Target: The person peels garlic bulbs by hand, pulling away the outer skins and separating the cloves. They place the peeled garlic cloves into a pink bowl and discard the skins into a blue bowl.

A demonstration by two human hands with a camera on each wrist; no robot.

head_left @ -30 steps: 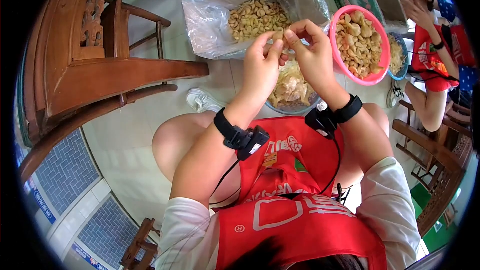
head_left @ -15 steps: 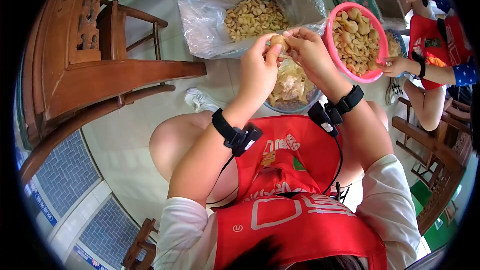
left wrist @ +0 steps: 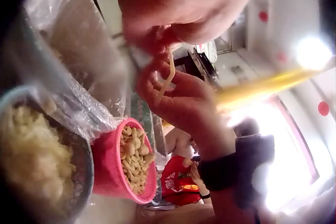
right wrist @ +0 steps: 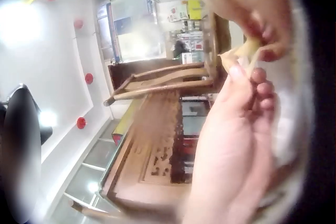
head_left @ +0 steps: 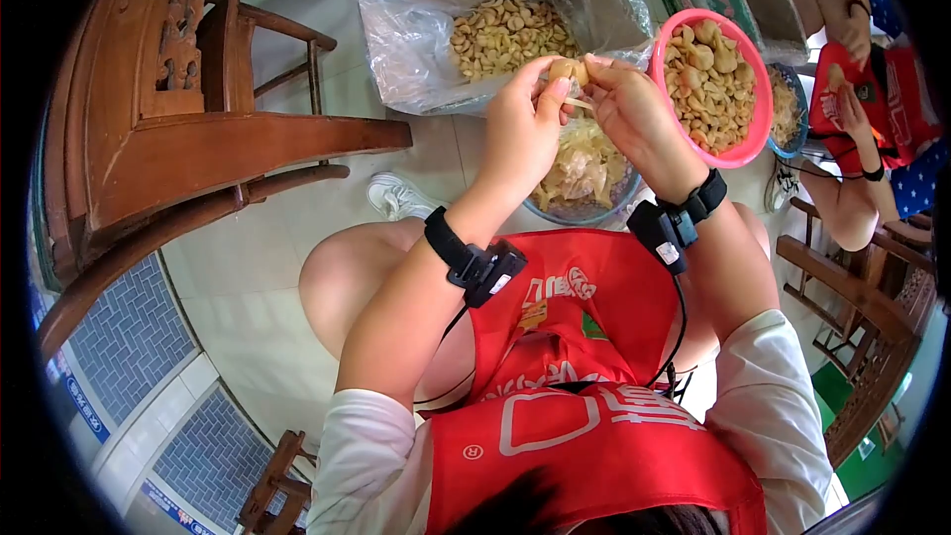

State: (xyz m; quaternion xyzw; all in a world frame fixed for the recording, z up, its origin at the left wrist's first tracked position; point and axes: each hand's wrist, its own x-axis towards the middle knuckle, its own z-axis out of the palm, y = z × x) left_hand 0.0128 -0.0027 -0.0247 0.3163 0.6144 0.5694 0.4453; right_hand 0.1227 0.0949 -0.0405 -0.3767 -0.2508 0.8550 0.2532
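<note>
In the head view, my left hand holds a brownish garlic bulb between thumb and fingers. My right hand is right beside it, thumb and fingertips pinching garlic skin, seen pale yellow in the right wrist view. A thin pale strip runs between both hands in the left wrist view. Below the hands, a bluish bowl holds papery garlic peelings. Behind them stands a box lined with clear plastic, with loose garlic cloves inside.
To the right, a pink bucket carries garlic cloves and whole bulbs. Beyond it sit another blue bowl of peelings and another person in a red apron. A carved wooden chair stands at left; a wooden stool is at right.
The bulb has turned in my left fingers, and my right hand has shifted slightly right, a pale strip showing between the hands. The other person's hand reached to the pink bucket and drew back.
</note>
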